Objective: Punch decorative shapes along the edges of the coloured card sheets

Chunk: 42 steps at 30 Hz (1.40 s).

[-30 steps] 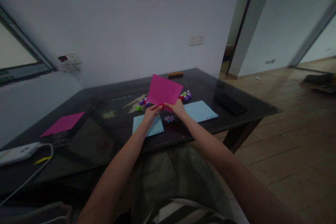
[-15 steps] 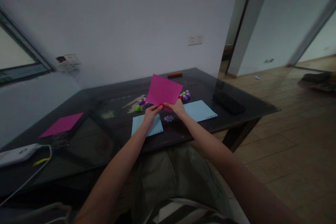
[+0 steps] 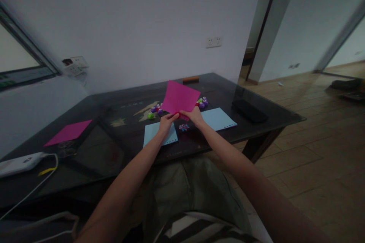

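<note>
My left hand (image 3: 167, 122) and my right hand (image 3: 195, 116) are both closed at the near edge of a pink sheet of paper (image 3: 181, 97), held tilted up above the table. Between my thumbs sits a small red paper punch (image 3: 178, 115), mostly hidden by the fingers. Small cut-outs line the sheet's edge beside my right thumb. Below the hands lies a little heap of coloured paper cut-outs (image 3: 184, 127). A light blue sheet (image 3: 152, 133) is under my left wrist, and another blue sheet (image 3: 218, 118) lies to the right; both have punched shapes along their near edges.
Several coloured punches (image 3: 155, 110) stand behind on the left, with another group (image 3: 202, 102) on the right. A black case (image 3: 249, 111) lies at the right, an orange-brown bar (image 3: 190, 79) at the back. Leftward are a pink sheet (image 3: 68, 133) and a white power strip (image 3: 21, 164).
The pink sheet tips slightly and sits a little further right in view, with both hands still at its near edge. The whole view has shifted slightly.
</note>
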Tool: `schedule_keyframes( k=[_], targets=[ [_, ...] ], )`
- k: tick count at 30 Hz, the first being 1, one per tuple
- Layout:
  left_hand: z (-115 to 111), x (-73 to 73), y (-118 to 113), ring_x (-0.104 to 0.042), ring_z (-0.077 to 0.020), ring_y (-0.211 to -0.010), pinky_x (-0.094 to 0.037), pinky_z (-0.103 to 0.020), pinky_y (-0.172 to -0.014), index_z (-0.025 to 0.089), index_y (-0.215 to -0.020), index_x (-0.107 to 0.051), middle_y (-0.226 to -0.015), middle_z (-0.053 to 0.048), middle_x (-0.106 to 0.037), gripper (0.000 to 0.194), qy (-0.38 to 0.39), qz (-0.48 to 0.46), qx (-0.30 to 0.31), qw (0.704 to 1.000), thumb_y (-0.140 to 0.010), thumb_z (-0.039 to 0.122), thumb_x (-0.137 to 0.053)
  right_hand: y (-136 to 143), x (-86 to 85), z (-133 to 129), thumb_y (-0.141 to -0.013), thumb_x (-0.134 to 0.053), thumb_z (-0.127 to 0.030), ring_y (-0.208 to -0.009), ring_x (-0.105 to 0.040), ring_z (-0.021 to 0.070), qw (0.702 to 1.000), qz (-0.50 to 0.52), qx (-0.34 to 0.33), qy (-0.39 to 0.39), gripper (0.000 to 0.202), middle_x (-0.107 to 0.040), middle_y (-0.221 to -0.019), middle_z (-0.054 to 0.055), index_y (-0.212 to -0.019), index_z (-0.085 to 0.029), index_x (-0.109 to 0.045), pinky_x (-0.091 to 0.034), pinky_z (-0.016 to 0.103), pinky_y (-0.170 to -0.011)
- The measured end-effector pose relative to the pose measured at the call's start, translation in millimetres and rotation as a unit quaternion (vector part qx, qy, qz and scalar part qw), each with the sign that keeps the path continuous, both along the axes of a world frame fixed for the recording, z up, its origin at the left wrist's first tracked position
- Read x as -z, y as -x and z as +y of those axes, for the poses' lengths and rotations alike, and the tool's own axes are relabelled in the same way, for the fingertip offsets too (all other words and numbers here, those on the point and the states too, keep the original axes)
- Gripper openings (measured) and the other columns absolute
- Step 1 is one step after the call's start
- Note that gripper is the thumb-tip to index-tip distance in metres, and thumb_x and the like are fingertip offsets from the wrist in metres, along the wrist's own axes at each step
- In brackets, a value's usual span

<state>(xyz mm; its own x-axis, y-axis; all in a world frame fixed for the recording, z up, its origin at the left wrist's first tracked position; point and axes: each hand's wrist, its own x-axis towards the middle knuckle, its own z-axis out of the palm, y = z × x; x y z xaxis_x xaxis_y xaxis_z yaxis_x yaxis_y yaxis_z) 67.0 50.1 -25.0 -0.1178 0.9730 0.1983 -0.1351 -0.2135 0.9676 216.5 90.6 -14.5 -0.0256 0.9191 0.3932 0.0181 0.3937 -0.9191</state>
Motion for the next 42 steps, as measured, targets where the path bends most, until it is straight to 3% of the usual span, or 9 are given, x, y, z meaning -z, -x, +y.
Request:
schedule_keyframes(
  k=[7, 17, 32, 42],
  targets=[
    [0.9, -2.8, 0.8, -0.062, -0.0189, -0.075, -0.044, -0.032, -0.08, 0.012, -0.08, -0.073, -0.08, -0.009, -0.072, 0.032, -0.029, 0.023, 0.011, 0.999, -0.059, 0.036, -0.078, 0.4, -3.7, -4.5, -0.058, -0.077, -0.029, -0.087, -0.066, 0.0208, 0.998, 0.058, -0.022, 0.014, 0.051, -0.069, -0.1, 0.013, -0.102, -0.009, -0.063, -0.051, 0.034, -0.083],
    [-5.0, -8.0, -1.4, -0.063, -0.0203, -0.077, -0.045, -0.033, -0.081, 0.013, -0.084, -0.073, -0.082, -0.009, -0.072, 0.036, -0.021, 0.022, 0.023, 0.999, -0.06, 0.04, -0.077, -3.7, -15.2, -11.4, -0.059, -0.076, -0.022, -0.09, -0.066, 0.0229, 1.0, 0.0, -0.002, -0.01, 0.039, -0.071, -0.094, 0.011, -0.095, -0.011, -0.065, -0.05, 0.038, -0.087],
    [-4.4, -2.1, -1.0, -0.063, -0.0211, -0.081, -0.044, -0.035, -0.085, 0.015, -0.087, -0.073, -0.088, -0.009, -0.072, 0.035, -0.012, 0.043, 0.036, 0.998, -0.062, 0.039, -0.076, -11.7, -11.0, -20.9, -0.059, -0.076, -0.03, -0.083, -0.066, 0.0239, 0.999, -0.034, 0.024, 0.01, 0.039, -0.071, -0.089, 0.012, -0.091, -0.009, -0.067, -0.052, 0.038, -0.081],
    [-2.0, -1.5, -3.4, -0.064, -0.0195, -0.078, -0.046, -0.032, -0.08, 0.014, -0.084, -0.073, -0.085, -0.008, -0.071, 0.037, 0.003, 0.031, 0.056, 0.998, -0.059, 0.04, -0.077, -16.0, -12.2, -18.0, -0.058, -0.076, -0.025, -0.085, -0.065, 0.0223, 0.999, -0.029, 0.042, 0.019, 0.039, -0.071, -0.094, 0.013, -0.092, -0.01, -0.065, -0.051, 0.035, -0.08]
  ],
)
